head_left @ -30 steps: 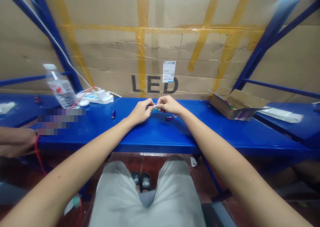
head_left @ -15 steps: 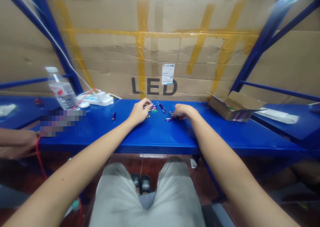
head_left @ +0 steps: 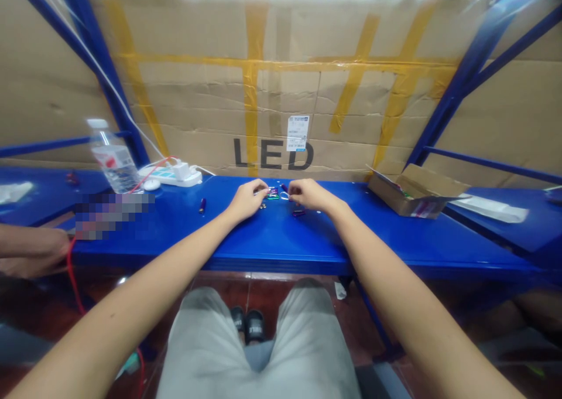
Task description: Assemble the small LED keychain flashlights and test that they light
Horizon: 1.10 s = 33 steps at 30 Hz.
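My left hand [head_left: 246, 198] rests on the blue bench [head_left: 281, 241] with its fingers pinched on a small cluster of coloured metal clips [head_left: 271, 193]. My right hand [head_left: 308, 194] is pinched on a small silvery clip [head_left: 285, 196], held close to that cluster. A purple clip [head_left: 298, 213] lies on the bench just under my right wrist. Another small purple piece [head_left: 202, 205] lies to the left of my left hand. The clips are too small to make out in detail.
A water bottle [head_left: 112, 159] and a white power strip [head_left: 173, 173] stand at the back left. An open cardboard box [head_left: 413, 189] sits at the right. A taped cardboard wall marked LED [head_left: 272, 94] backs the bench. Another person's hand [head_left: 30, 255] holds a red cable at the left edge.
My right hand had dropped to the bench by the purple clip; it has come back left toward the cluster, pinching a silvery clip. My left hand has stayed on the cluster.
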### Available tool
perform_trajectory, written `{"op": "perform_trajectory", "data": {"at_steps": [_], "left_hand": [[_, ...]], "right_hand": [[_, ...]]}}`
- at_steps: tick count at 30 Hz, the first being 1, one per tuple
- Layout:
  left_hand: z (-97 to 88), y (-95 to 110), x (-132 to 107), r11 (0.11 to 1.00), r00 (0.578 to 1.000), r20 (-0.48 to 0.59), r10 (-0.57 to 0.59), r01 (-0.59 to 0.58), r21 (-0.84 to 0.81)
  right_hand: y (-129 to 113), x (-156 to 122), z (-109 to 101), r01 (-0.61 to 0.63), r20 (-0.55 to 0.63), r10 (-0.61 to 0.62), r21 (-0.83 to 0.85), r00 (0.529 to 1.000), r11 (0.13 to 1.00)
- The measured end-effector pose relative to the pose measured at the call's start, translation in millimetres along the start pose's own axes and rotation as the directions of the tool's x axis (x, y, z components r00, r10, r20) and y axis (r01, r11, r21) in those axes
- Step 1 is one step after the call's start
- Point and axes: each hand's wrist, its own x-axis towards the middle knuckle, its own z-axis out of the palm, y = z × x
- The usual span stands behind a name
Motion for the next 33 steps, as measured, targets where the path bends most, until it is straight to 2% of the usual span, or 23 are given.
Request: {"op": "perform_trajectory", "data": {"at_steps": [2,5,8,14,20,25,30,33], "left_hand": [[-0.5,0,-1,0.997,1.000,0.018,0.018,-0.019,0.072],[-0.4,-2,-2,0.986,0.996,0.066,0.059,-0.069,0.154],[0.5,-2,-4,0.986,0.991,0.121,0.055,-0.074,0.152],[3.3,-4,-1,0.986,0.980,0.190,0.058,-0.086,0.141],[4.8,-7,5,0.928,0.947,0.237,0.217,-0.275,0.250],[1.4,-3,6,0.898,0.912,0.282,0.298,-0.368,0.241],[0.4,1,6,0.884,0.893,0.339,0.296,-0.391,0.255],[1.1,0,6,0.893,0.907,0.321,0.274,-0.364,0.264]], "right_hand": [[-6,1,10,0.123,-0.027,-0.125,-0.068,0.992,0.990],[-10,5,24,0.206,-0.003,-0.208,-0.119,0.978,0.971],[-7,8,30,0.251,0.013,-0.251,-0.121,0.968,0.960],[2,12,36,0.300,0.003,-0.301,-0.095,0.954,0.949],[-3,11,39,0.329,0.007,-0.331,-0.142,0.944,0.934],[-4,10,43,0.347,0.001,-0.355,-0.216,0.935,0.913],[-4,10,44,0.319,0.026,-0.324,-0.265,0.946,0.910],[-5,10,42,0.296,0.029,-0.298,-0.247,0.954,0.923]]}}
